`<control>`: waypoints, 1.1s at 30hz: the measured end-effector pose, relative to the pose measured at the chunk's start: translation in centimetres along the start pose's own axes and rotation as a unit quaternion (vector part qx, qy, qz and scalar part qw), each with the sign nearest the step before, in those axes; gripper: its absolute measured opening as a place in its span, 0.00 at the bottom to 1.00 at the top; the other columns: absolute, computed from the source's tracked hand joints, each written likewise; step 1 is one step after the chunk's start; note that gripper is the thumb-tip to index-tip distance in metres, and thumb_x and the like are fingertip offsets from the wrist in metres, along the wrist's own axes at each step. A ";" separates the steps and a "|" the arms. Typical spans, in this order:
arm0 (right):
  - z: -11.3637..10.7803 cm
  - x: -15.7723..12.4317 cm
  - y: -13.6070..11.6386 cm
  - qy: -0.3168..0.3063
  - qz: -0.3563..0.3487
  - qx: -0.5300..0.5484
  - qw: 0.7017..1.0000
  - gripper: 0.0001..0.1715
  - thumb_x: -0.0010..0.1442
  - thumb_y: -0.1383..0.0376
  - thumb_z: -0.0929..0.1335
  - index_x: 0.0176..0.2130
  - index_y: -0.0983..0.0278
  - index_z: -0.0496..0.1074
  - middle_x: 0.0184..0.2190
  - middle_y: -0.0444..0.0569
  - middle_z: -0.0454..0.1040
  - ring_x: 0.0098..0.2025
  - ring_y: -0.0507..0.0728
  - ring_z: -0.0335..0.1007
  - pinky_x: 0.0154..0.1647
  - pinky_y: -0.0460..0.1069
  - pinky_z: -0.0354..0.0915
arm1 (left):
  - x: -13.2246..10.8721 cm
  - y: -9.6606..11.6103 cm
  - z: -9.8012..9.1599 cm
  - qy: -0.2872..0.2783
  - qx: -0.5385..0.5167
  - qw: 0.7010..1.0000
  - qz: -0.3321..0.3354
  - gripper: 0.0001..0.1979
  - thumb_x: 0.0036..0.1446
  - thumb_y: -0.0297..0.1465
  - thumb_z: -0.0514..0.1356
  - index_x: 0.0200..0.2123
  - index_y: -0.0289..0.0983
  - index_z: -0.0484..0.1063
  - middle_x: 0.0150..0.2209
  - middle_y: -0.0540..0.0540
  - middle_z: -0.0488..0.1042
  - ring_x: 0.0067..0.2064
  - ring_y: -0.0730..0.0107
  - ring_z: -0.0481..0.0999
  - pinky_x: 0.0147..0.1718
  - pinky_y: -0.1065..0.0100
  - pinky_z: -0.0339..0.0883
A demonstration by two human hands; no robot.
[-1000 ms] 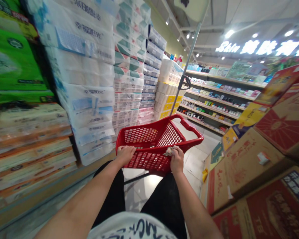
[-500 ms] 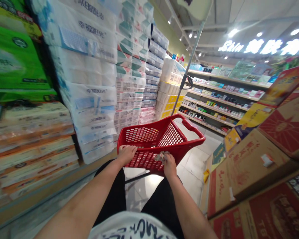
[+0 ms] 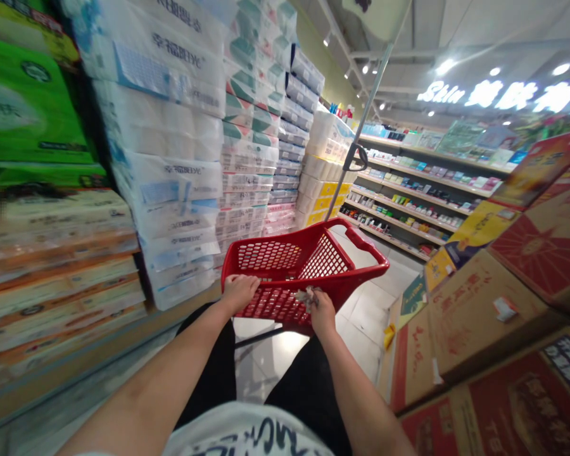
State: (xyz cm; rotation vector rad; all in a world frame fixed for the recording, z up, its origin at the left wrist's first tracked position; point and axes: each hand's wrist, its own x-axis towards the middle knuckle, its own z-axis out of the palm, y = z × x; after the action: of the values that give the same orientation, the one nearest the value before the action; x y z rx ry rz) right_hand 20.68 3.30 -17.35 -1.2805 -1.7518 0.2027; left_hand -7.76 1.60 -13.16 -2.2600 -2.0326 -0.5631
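Observation:
A red plastic shopping cart [image 3: 270,305] with perforated walls stands right in front of my legs. My left hand [image 3: 240,292] is closed over the rim at its near left corner. Against the near wall, towards the right, my right hand [image 3: 323,310] pinches a crumpled greyish-white cloth [image 3: 306,295]. The cloth touches or nearly touches the red wall; its underside and my fingertips are partly hidden. The inside of the basket shows only in part. A grey pole [image 3: 361,126] rises behind the cart.
Tall stacks of wrapped tissue packs [image 3: 180,190] line the left side. Cardboard cartons [image 3: 484,310] are piled on the right. Behind the cart, store shelves [image 3: 408,190] hold many small boxes. Pale floor tiles [image 3: 361,323] show between the cart and the cartons.
My right hand and the cloth have shifted very slightly along the near wall, and the cloth's shape has changed. My left hand stays on the rim. The view has moved a little.

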 end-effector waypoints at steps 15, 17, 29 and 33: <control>-0.3 -1.6 3.7 0.088 0.137 0.054 0.985 0.19 0.48 0.68 0.64 0.40 0.64 0.76 0.37 0.53 0.77 0.39 0.61 0.74 0.41 0.53 0.68 | 0.0 -0.1 0.2 0.007 -0.012 1.000 0.001 0.18 0.66 0.35 0.43 0.32 0.43 0.70 0.36 0.52 0.76 0.40 0.67 0.69 0.43 0.57 0.49; -0.3 -1.5 4.3 0.095 0.159 0.059 0.981 0.19 0.46 0.68 0.64 0.39 0.64 0.76 0.30 0.50 0.77 0.32 0.60 0.73 0.33 0.51 0.67 | 0.0 -0.1 0.2 0.006 -0.008 1.000 0.006 0.17 0.66 0.34 0.44 0.32 0.43 0.70 0.36 0.51 0.76 0.40 0.67 0.69 0.43 0.57 0.49; 1.3 -0.6 -2.8 -0.023 -0.085 0.010 0.996 0.24 0.52 0.76 0.61 0.43 0.60 0.75 0.47 0.50 0.72 0.52 0.59 0.63 0.55 0.54 0.62 | 0.0 -0.3 0.2 -0.003 0.014 1.000 0.008 0.17 0.66 0.34 0.42 0.33 0.43 0.70 0.38 0.51 0.76 0.41 0.67 0.69 0.42 0.57 0.49; 1.4 -0.6 -2.9 -0.026 -0.091 0.021 0.995 0.23 0.51 0.76 0.62 0.42 0.60 0.76 0.46 0.51 0.73 0.51 0.59 0.63 0.55 0.54 0.63 | 0.0 -0.3 0.1 -0.010 0.010 1.000 0.006 0.18 0.66 0.34 0.42 0.33 0.43 0.70 0.38 0.51 0.76 0.41 0.67 0.69 0.42 0.58 0.48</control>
State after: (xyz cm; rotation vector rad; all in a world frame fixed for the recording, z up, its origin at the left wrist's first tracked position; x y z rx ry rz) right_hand 17.72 2.05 -16.68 -1.0884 -1.8870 0.1684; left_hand -8.01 1.65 -13.27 -2.2739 -2.0235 -0.5179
